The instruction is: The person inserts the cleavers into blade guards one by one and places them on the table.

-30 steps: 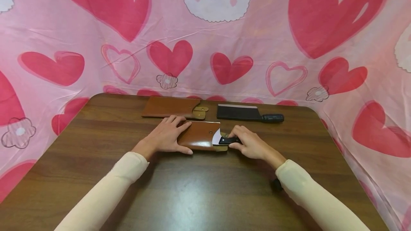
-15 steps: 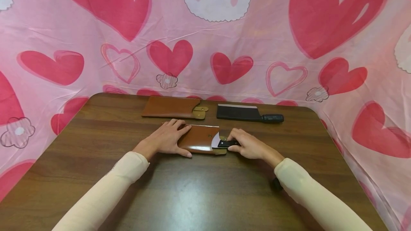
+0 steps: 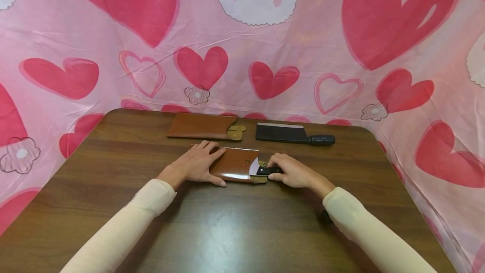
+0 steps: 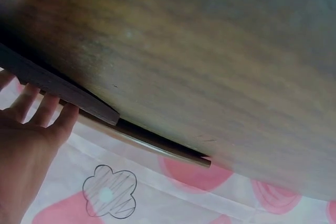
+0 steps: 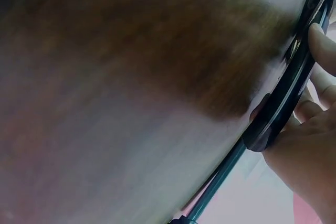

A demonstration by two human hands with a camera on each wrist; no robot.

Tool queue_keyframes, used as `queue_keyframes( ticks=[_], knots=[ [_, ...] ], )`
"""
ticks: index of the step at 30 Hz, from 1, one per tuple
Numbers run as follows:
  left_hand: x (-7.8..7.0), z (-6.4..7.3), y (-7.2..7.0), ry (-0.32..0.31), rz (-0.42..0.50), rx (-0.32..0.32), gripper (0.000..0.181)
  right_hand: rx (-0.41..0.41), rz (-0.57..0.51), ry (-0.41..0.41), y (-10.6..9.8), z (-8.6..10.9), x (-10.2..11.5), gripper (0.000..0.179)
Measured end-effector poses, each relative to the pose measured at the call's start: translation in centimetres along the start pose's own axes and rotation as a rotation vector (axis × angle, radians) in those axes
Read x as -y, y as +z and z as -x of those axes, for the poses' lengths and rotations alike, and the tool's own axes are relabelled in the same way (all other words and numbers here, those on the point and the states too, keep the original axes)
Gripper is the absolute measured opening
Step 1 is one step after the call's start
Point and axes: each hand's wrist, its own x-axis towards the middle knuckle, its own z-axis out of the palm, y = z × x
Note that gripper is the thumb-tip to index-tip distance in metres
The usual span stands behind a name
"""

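A brown leather knife sheath (image 3: pixel 235 164) lies flat near the middle of the table, its mouth facing right. My left hand (image 3: pixel 196 162) rests on its left end, fingers spread and thumb along the near edge. In the left wrist view, the fingers (image 4: pixel 44 109) lie against the sheath's dark edge. A knife (image 3: pixel 263 171) sits mostly inside the sheath; a strip of pale blade and the black riveted handle show. My right hand (image 3: pixel 296 171) grips that handle. In the right wrist view, the thumb and fingers hold the black handle (image 5: pixel 281 100); the blade tip is hidden.
Behind, a larger brown sheath (image 3: pixel 202 127) with an unfastened snap strap lies on the wooden table (image 3: pixel 125 172). To its right is a black cleaver (image 3: pixel 282 133), handle pointing right. A small dark object (image 3: pixel 326 218) shows partly beneath the right sleeve. A pink heart-print cloth (image 3: pixel 235 37) hangs behind.
The sheath, the knife and both hands have shifted slightly toward me since one second ago. Over the last half second they have hardly moved. My grip on the handle is the same.
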Motion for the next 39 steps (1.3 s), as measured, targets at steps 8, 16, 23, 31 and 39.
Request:
queue_keyframes(
  ticks=[8,16,23,31,39],
  knots=[
    [-0.1,0.0,-0.1,-0.001,-0.011,0.013,0.112,0.023,-0.003,0.009,-0.4,-0.3,0.0,0.020],
    [-0.1,0.1,0.1,-0.003,0.007,0.005,0.113,0.055,0.004,0.012,-1.4,-0.3,0.1,0.028],
    [0.8,0.1,-0.7,-0.006,0.025,-0.113,0.098,-0.049,0.001,0.023,-3.8,0.4,-0.5,0.030],
    [2.0,-0.2,-1.6,-0.070,0.006,-0.152,0.087,-0.167,0.001,0.094,-6.0,1.6,-1.9,0.029],
    [2.9,-0.5,-2.1,-0.102,-0.029,-0.163,0.087,-0.206,0.024,0.131,-6.8,2.0,-3.2,0.031]
  ],
)
